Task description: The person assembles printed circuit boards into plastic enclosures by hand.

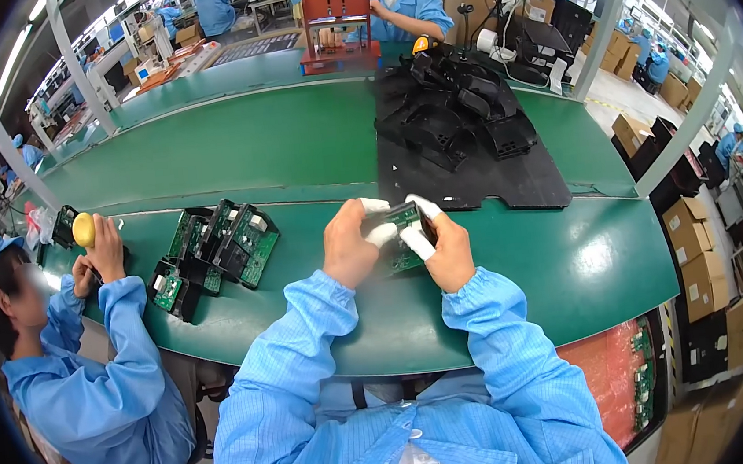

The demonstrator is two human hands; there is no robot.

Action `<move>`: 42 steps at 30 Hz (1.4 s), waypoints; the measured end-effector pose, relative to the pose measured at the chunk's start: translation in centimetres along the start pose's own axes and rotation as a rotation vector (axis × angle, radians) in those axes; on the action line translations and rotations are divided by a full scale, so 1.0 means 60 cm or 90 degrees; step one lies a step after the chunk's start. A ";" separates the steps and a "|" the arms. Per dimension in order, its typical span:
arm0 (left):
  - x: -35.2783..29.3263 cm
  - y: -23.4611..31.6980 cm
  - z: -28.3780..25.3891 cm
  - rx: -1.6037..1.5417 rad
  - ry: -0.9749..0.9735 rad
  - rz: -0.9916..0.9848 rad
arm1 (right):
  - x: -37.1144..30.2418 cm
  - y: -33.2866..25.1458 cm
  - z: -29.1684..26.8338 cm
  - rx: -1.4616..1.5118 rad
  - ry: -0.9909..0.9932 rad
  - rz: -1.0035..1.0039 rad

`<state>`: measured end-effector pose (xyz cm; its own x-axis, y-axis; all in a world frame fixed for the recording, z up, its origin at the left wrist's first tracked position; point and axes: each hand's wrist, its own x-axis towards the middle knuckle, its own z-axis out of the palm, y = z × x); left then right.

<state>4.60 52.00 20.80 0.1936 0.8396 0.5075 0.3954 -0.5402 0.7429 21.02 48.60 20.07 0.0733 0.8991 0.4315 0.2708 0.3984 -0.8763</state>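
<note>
In front of me, over the green bench, my left hand (351,244) and my right hand (445,248) are closed round the two sides of a green circuit board (403,216) with dark parts on it. White finger covers show on the thumbs and fingertips of both hands. The board is tilted, and its lower part is blurred. To the left, several circuit boards in black housings (231,244) lie grouped on the bench. Beyond my hands, a pile of black plastic housings (458,114) rests on a black sheet (508,180).
On the left a co-worker (101,370) holds a yellow-handled tool (83,231). Across the green bench (231,143) another person (413,3) sits by a red fixture (337,32). A bin with pink wrap (605,379) and boards stands below the bench's right edge. Cartons (695,248) are stacked farther right.
</note>
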 end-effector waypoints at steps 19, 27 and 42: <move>0.004 -0.047 0.009 -0.621 0.281 -0.316 | -0.038 0.025 0.050 0.245 0.075 0.240; -0.050 -0.027 -0.140 0.396 0.093 -0.125 | -0.066 0.009 -0.066 -0.347 0.020 -0.233; 0.138 0.004 0.014 0.068 0.041 -0.185 | -0.112 0.010 -0.138 -0.441 -0.068 -0.184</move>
<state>7.02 58.89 24.80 0.0033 0.9507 0.3101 0.5184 -0.2668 0.8124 28.63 41.32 18.41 -0.1757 0.8027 0.5699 0.8090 0.4476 -0.3810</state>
